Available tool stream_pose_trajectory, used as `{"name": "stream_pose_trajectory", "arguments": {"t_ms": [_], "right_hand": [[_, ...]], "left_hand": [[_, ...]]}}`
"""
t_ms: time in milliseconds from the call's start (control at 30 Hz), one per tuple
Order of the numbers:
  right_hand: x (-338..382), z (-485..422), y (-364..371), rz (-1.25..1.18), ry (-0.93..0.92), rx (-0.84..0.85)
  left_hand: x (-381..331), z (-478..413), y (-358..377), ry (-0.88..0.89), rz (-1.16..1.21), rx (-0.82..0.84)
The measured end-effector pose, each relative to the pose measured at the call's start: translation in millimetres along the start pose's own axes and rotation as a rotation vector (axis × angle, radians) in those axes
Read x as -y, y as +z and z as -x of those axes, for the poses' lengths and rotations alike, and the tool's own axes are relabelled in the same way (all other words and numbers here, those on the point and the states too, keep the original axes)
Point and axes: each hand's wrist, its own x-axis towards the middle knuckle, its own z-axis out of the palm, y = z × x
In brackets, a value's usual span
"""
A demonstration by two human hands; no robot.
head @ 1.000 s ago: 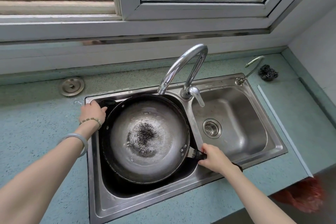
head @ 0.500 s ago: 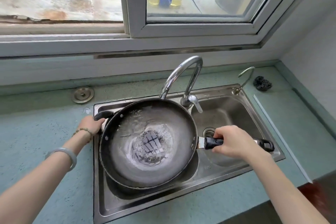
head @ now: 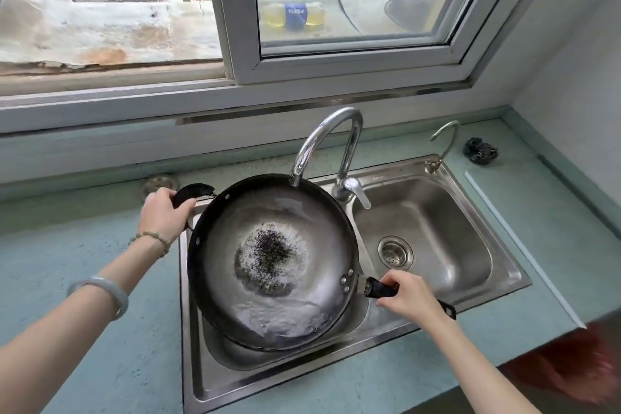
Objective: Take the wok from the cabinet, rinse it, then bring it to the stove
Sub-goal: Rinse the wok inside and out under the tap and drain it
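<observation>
Since half a second ago the wok (head: pixel 268 262) has turned: its long handle (head: pixel 379 289) now points toward the near right instead of out over the right basin, and the water (head: pixel 285 316) has run from the middle to the near side of the pan.

In the head view, the wok hangs tilted over the left basin of the sink (head: pixel 191 363), its far rim under the faucet (head: pixel 336 131). The left hand (head: pixel 163 218) is curled round the small side handle (head: pixel 193 193) at the far left. The right hand (head: pixel 408 296) grips the long handle, fingers wrapped over it. A dark scourer (head: pixel 480 151) lies on the desk (head: pixel 84 245) at the far right, beside a small tap (head: pixel 443 141).
</observation>
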Motion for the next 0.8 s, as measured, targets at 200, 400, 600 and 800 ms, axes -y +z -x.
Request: {"name": "stream_pose_trajectory", "arguments": {"t_ms": [200, 400, 600, 800], "right_hand": [[8, -2, -25, 0.030, -0.038, 0.113], [31, 4, -67, 0.205, -0.118, 0.055], [32, 4, -62, 0.295, -0.134, -0.095], [9, -5, -19, 0.232, -0.050, -0.272]], "left_hand": [[11, 4, -6, -0.091, -0.061, 0.149], [50, 10, 16, -0.266, 0.082, 0.284], [57, -2, 26, -0.316, 0.306, 0.340], [59, -2, 12, -0.180, 0.262, 0.473]]}}
